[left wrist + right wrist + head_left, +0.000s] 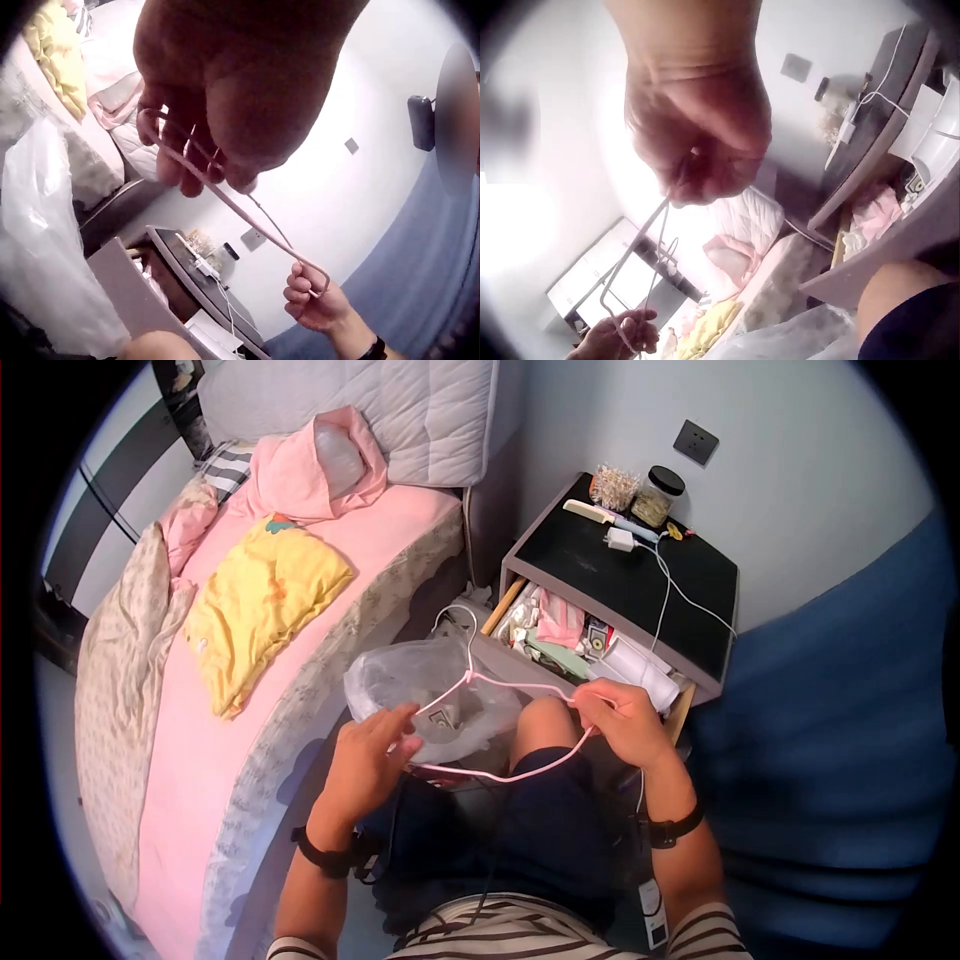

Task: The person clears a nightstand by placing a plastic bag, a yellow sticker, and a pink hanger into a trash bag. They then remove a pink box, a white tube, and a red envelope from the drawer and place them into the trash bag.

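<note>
A pale pink clothes hanger [530,772] is held up over the lap, its hook pointing away from the body. My right hand [625,720] grips one end of it, fingers curled round the wire, as the right wrist view also shows. At the other end, my left hand [370,760] has its fingers loosely extended and spread, with the hanger's bend [150,120] lying across the palm side. Just beyond the hanger sits a translucent plastic bag [385,670] with something inside, partly behind the wire.
Ahead on the right stands a nightstand [590,560] with an open, cluttered drawer [560,630]. On top are a comb [590,512], a jar [657,500], cotton swabs [613,488] and a charger [620,540]. A bed [400,520] with a yellow pillow [260,600] lies left; a blue curtain [830,710] hangs right.
</note>
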Demonstrator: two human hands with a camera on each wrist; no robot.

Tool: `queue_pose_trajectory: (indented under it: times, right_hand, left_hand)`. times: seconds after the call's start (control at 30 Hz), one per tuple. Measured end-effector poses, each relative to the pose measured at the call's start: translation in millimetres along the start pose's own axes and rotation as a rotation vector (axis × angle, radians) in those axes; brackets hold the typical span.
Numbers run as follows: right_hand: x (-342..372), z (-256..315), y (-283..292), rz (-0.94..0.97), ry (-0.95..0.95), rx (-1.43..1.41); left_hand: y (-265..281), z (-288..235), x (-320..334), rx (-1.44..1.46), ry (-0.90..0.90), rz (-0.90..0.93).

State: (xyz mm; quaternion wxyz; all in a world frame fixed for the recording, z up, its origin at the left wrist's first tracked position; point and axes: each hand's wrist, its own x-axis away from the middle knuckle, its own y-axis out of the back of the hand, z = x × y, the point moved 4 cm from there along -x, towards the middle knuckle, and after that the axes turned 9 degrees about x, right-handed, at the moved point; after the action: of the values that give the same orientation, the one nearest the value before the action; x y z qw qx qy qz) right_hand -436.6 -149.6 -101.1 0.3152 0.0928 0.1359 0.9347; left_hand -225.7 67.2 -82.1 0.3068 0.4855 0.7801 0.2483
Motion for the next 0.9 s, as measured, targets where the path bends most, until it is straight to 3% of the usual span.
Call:
queue_pose_trajectory:
  times: [0.13, 0.23, 0.33, 0.53, 0.77, 0.83, 0.9]
  right_hand:
    - [0, 5, -1, -0.069, 0.089, -0.013]
    - [2, 12, -3, -0.107, 0.132, 0.077]
    - [13, 46, -2, -0.015, 0.293, 0.370]
    - [16, 45, -10, 0.149, 0.232, 0.475]
    - [14, 50, -19, -0.064, 0.414, 0.481]
    - [12, 54, -24, -0.106, 0.491, 0.484]
    - [10, 56, -23, -0.087, 0.418, 0.441]
  left_hand:
    - [0, -23, -5, -0.136, -0.120, -0.106]
    - [-4, -18, -2, -0.180, 0.015, -0.037]
    - [-2, -16, -2, -0.211, 0.051, -0.009]
    - [-8, 9, 4, -0.239, 0.083, 0.076]
    - [-9, -50, -5, -0.130, -0.139, 0.028]
    - [-14, -50, -8, -0.116, -0.086, 0.062]
    - [-19, -46, -11, -0.096, -0.071, 0.030]
